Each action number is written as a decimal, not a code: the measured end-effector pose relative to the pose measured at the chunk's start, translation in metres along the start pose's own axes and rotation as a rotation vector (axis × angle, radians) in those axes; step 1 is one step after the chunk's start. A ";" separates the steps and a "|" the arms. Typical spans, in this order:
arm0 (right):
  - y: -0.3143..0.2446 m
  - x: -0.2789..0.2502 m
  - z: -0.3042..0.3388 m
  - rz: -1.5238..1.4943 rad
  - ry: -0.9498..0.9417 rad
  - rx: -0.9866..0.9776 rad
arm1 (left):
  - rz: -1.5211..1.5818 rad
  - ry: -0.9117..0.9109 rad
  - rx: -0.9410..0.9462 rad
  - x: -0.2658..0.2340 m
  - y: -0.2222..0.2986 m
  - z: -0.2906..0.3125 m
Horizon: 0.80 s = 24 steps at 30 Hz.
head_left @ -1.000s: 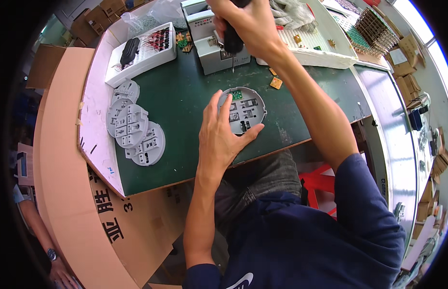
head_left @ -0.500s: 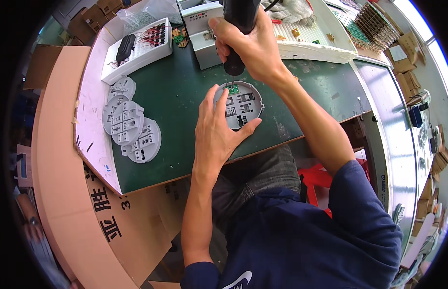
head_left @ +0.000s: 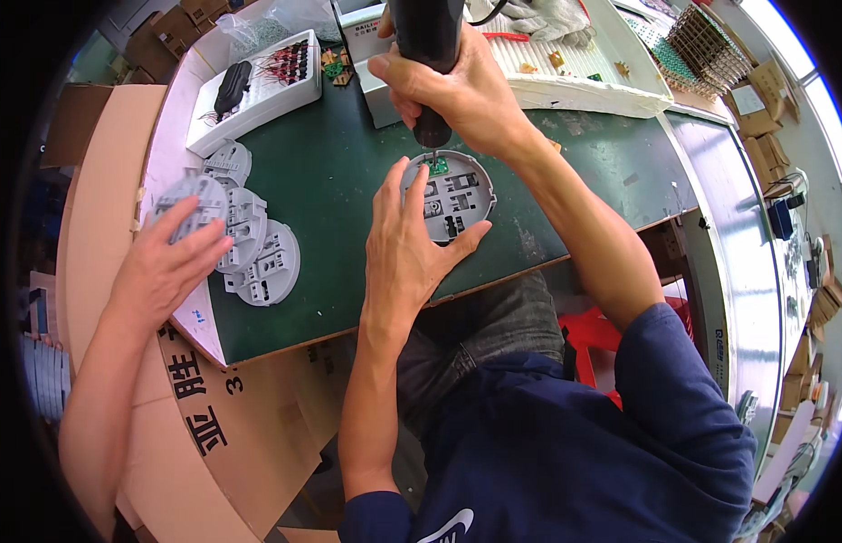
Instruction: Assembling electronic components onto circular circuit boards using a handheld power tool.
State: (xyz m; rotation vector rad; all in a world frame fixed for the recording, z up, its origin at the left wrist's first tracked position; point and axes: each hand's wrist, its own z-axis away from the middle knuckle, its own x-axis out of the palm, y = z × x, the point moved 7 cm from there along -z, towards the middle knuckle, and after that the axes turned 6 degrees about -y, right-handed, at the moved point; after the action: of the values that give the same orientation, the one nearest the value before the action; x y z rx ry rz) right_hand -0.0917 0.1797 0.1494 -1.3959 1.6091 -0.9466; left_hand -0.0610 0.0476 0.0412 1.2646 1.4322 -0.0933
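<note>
My right hand [head_left: 466,98] is wrapped round a black electric screwdriver [head_left: 427,38], held upright. The thin bit points down at a small green circuit board [head_left: 440,167] near the far edge of a round grey plastic housing [head_left: 464,201]. With thumb and fingers spread about its rim, my left hand [head_left: 404,237] holds this housing steady on the green table. Whether the bit sits in a screw is too small to tell. Molded slots and compartments fill the housing.
Another person's hand [head_left: 172,258] reaches in from the left with a grey disc [head_left: 191,206], above a pile of similar housings [head_left: 267,262]. Further back stand a white foam tray [head_left: 299,81] of wired parts, a boxy machine [head_left: 374,90] and a large foam tray [head_left: 584,90].
Another person's hand has come in from the left with a grey disc, over the pile. My right hand and the screwdriver have tipped slightly left; my left hand has stayed put.
</note>
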 end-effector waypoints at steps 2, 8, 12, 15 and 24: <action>0.017 -0.006 0.000 0.073 -0.003 -0.019 | 0.002 0.001 0.005 0.000 0.002 -0.002; 0.004 0.002 -0.006 0.042 0.009 -0.051 | 0.029 0.027 -0.012 -0.003 -0.001 0.000; -0.004 0.001 -0.015 0.022 -0.019 -0.046 | 0.014 0.041 0.000 -0.004 -0.002 0.002; -0.010 -0.004 -0.023 0.013 0.074 -0.124 | 0.005 0.155 0.077 -0.029 -0.002 0.007; -0.031 -0.003 -0.003 0.267 0.116 -0.132 | -0.454 0.146 -0.656 -0.192 -0.135 0.007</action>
State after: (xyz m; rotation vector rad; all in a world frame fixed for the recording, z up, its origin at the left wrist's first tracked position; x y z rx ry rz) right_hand -0.0814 0.1791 0.1792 -1.1913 1.9190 -0.7868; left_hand -0.1993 -0.1308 0.1052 0.4098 1.6704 0.1585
